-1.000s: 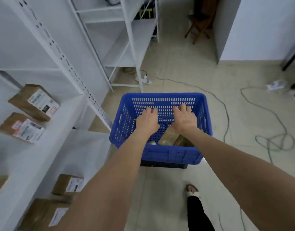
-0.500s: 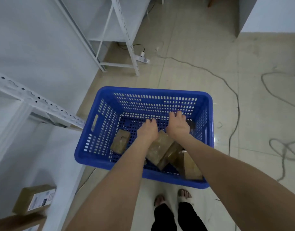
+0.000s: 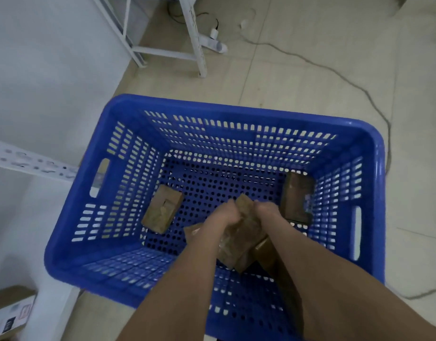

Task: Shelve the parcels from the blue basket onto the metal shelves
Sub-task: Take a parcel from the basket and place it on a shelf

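Forearms: both bare; they come in from the near edge and converge over the basket's middle, reaching down inside it
Shelved parcel [image 3: 10, 311]: brown box at the near left corner, label face up; lower than the white shelf board
Left hand [image 3: 224, 215]: low in the basket; fingers curled over the left edge of the held parcel, gripping it
Right hand [image 3: 268, 211]: just beside the left hand; fingers curled over the parcel's right edge, gripping it; fingertips blurred
Held parcel [image 3: 241, 235]: brown, in the middle of the basket floor, between the two hands; long axis near to far, slightly skewed; its far corner pokes out between the hands
Left parcel [image 3: 162, 211]: flat on the basket floor by the left wall; long axis near-left to far-right
Right parcel [image 3: 296, 198]: against the right wall, tilted; long axis near to far
Blue basket [image 3: 236, 105]: perforated, on the floor; long side left to right
Metal shelf [image 3: 32, 163]: white slotted rail at left, touching the basket's left rim in view
Far shelf frame [image 3: 196, 45]: white legs on the floor, far left
Power strip [image 3: 217, 44]: beside those legs; a cable [image 3: 335, 72] trails right
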Available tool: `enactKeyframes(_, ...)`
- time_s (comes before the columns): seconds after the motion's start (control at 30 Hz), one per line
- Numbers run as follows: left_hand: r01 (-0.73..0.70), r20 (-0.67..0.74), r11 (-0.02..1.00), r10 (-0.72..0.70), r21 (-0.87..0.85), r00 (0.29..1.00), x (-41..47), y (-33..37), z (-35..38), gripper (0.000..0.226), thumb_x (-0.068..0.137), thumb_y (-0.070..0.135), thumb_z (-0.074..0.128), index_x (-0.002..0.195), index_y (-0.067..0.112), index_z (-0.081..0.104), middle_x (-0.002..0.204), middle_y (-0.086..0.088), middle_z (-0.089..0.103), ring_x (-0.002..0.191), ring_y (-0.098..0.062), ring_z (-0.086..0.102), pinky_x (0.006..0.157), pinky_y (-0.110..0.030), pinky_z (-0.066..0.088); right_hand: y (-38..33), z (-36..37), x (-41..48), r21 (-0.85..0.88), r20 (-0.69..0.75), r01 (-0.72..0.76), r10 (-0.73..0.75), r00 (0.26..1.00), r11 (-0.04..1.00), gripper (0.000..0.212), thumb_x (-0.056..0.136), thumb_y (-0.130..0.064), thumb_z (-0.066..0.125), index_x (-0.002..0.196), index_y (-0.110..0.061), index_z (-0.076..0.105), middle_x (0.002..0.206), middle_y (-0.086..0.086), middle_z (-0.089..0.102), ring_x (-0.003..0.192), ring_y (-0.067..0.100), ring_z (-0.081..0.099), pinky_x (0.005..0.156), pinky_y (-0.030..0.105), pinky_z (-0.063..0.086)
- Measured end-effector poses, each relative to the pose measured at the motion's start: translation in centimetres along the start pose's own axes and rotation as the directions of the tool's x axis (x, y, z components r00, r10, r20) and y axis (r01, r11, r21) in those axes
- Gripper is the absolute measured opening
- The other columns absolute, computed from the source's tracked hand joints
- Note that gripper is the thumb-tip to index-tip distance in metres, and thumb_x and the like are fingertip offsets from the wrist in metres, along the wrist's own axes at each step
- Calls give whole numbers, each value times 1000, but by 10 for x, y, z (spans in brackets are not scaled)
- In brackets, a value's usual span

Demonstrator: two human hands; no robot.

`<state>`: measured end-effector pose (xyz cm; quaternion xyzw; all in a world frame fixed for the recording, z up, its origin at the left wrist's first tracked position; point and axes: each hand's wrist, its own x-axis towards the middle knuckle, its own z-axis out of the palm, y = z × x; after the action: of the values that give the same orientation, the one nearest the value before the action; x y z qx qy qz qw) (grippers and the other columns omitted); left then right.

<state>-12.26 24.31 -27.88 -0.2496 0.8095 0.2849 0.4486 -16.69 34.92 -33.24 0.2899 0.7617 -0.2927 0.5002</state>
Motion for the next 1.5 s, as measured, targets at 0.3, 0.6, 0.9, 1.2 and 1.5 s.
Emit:
enactKeyframes(0.3, -24, -268, 848, -140, -530, 953, -70, -21, -84, 61, 93, 47, 52, 143, 15, 39, 141, -6, 47, 123, -24, 49, 103, -38, 42, -74, 9, -88, 37, -29, 170, -169, 985, 985, 62, 102, -51, 24, 133, -4, 50, 128, 17, 57, 119, 33, 53, 99, 43, 46)
enactKeyframes(0.6, -201, -633, 772, -309, -603, 710, -267, -39, -181, 37, 91, 49, 54, 107, 16, 55, 101, 5, 55, 98, -16, 55, 84, -29, 42, -129, 17, -269, 557, 178, 232, -387, 905, 797, 100, 66, -80, 56, 136, -11, 44, 121, 17, 59, 94, 36, 63, 52, 40, 57)
enactKeyframes(0.9, -410, -704, 580, -495, -704, 509, -452, -66, -184, 37, 85, 52, 62, 83, 16, 54, 97, -5, 63, 95, -23, 62, 91, -43, 52, -110, 11, -462, 536, 391, 362, -605, 694, 762, 43, 91, -36, 58, 125, -12, 50, 112, 11, 54, 97, 29, 57, 66, 41, 53)
enactKeyframes(1.2, -642, -637, 291, -656, -709, 406, -601, -148, -139, 73, 63, 44, 76, 124, 14, 49, 119, -11, 63, 102, -25, 64, 89, -40, 55, -49, 53, -606, 440, 667, 610, -695, 269, 658, 22, 94, -17, 54, 117, -16, 52, 118, 12, 61, 107, 26, 59, 82, 39, 54)
enactKeyframes(1.5, -653, -646, 327, -688, -683, 331, -731, -246, -54, 47, 67, 32, 72, 111, 18, 64, 111, -9, 65, 93, -22, 61, 82, -38, 52, 23, 141, -699, 292, 714, 755, -659, 237, 587, 39, 87, -39, 66, 117, -15, 58, 107, 10, 67, 98, 30, 64, 94, 44, 50)
